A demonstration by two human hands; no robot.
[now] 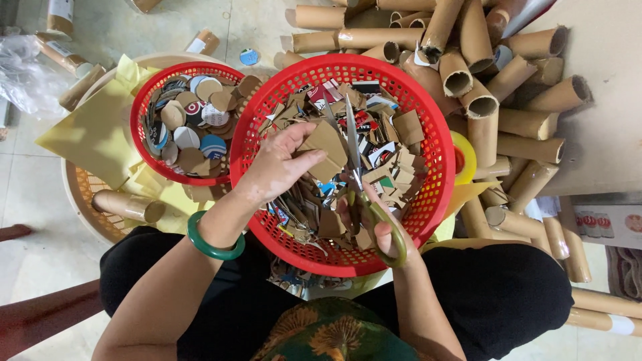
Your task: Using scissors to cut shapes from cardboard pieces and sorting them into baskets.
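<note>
My left hand (277, 167) grips a brown cardboard piece (326, 144) over a large red plastic basket (435, 154) that rests on my lap. My right hand (374, 224) holds scissors (364, 190) with olive-green handles, their blades pointing up along the cardboard's right edge. The basket is full of cardboard scraps (394, 160), some printed in red and blue. A green bangle (212, 244) circles my left wrist.
A smaller red basket (144, 107) at the left holds several cut cardboard discs, sitting on yellow paper (93, 130) in a beige basket (80, 194). A pile of brown cardboard tubes (508, 100) lies at the right. A yellow tape roll (466, 157) sits beside the big basket.
</note>
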